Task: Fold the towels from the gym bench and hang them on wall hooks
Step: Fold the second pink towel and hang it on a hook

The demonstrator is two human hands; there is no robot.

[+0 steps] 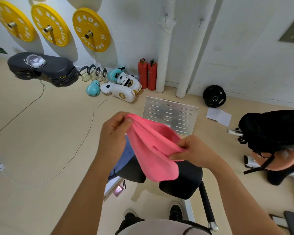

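I see a pink towel (153, 150) held up in the air above the black padded worktop (182, 178), pinched at two edges and sagging in soft folds between them. A blue towel (124, 155) lies on the worktop, mostly hidden behind the pink one.

Both forearms are bare, with no sleeves, watch or rings showing on the left hand (115, 133) or the right hand (196, 150). A pale grey top (161, 228) covers the belly, above dark trousers (129, 221). The black shoes (176, 212) have pale soles.
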